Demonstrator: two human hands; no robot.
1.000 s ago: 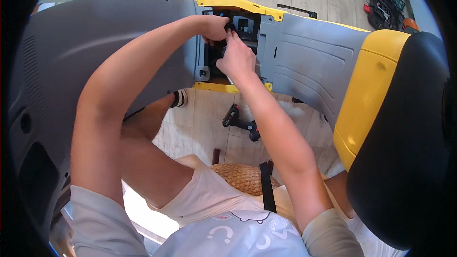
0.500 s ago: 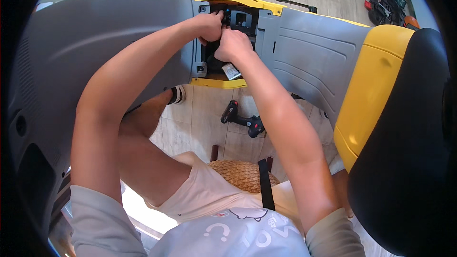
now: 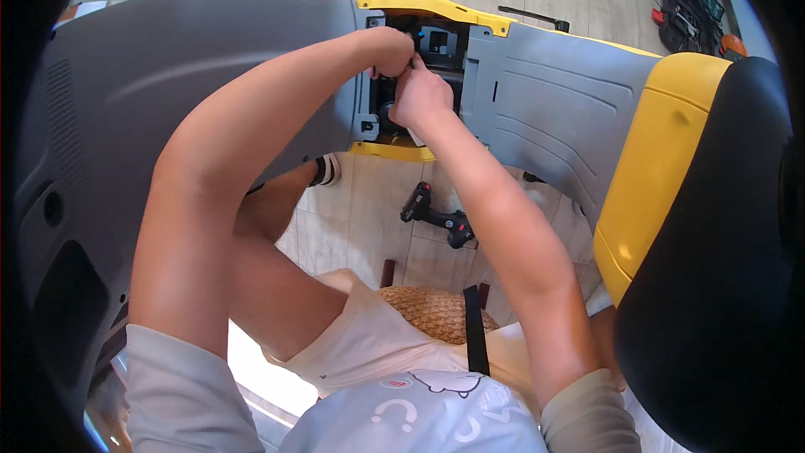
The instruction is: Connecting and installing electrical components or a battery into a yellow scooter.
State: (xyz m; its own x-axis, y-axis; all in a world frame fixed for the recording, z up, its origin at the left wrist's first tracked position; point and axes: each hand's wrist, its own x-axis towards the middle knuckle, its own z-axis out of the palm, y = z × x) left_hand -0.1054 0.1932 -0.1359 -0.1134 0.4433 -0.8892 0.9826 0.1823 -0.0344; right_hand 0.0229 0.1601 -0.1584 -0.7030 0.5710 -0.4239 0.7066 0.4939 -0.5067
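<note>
Both my hands reach into an open black compartment (image 3: 386,122) in the narrow middle of a grey and yellow machine body. My left hand (image 3: 392,51) is bent over the far left part of it, with its fingers curled and their tips hidden. Just nearer and to the right, my right hand (image 3: 423,96) is closed, its thumb and forefinger pinched close to the left fingertips. Whatever they grip is too small or too hidden to name. Beside the hands sits a grey bracket (image 3: 438,42) with a square opening. A white label shows only partly under my right wrist.
Yellow trim (image 3: 394,151) edges the compartment, between a large grey panel (image 3: 277,50) and a ribbed grey panel (image 3: 562,92). A black cordless drill (image 3: 436,214) lies on the floor below. At right is a black seat (image 3: 713,268); far right, a dark tool pile (image 3: 688,13).
The view has shifted slightly, so the machine sits a little lower and further right. My right hand now covers most of the white label. Both hands stay together in the compartment.
</note>
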